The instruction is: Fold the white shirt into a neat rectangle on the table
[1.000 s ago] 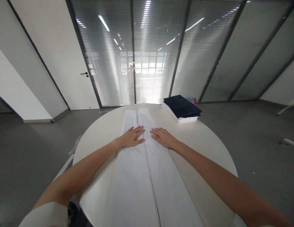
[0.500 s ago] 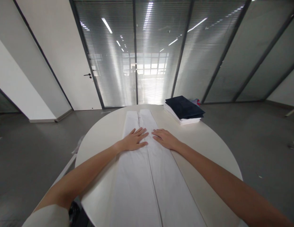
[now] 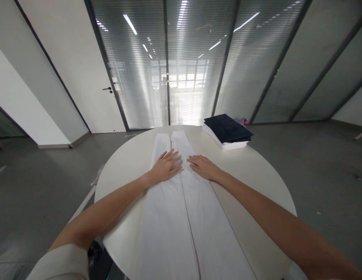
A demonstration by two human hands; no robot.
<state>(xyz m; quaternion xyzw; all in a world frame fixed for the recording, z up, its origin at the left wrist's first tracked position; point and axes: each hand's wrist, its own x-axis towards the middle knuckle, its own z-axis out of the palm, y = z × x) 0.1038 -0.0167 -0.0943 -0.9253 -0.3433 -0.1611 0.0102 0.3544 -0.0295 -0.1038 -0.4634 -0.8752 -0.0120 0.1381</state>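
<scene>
Left hand [image 3: 165,166]: palm down on the cloth's left half, fingers spread apart and partly blurred, their tips reaching across the middle line; I grip nothing with it.
Right hand [image 3: 204,167]: laid on the right half, fingers closer together and nearly straight, clamped on nothing; its fingertips point towards my left ones, with a narrow gap between.
White cloth [image 3: 172,225]: lengthwise in front of me, its far end near the far rim of the surface [image 3: 125,167], its near end running out of view below; two long panels lie side by side along a dark middle line, whether fold or seam I cannot tell.
Why my hands lie so: one on each panel, probably so that both are flattened evenly and the line between them lies straight.
Folded stack: a navy fabric piece [image 3: 228,127] on top of white folded layers [image 3: 235,146], at the far right and apart from the cloth, perhaps so that the middle is left for my work.
Red-and-blue item [image 3: 245,122]: just behind the stack, mostly hidden.
Dark object [image 3: 96,254]: below the surface at my left; too shadowed to tell whether it is a container or holds anything.
</scene>
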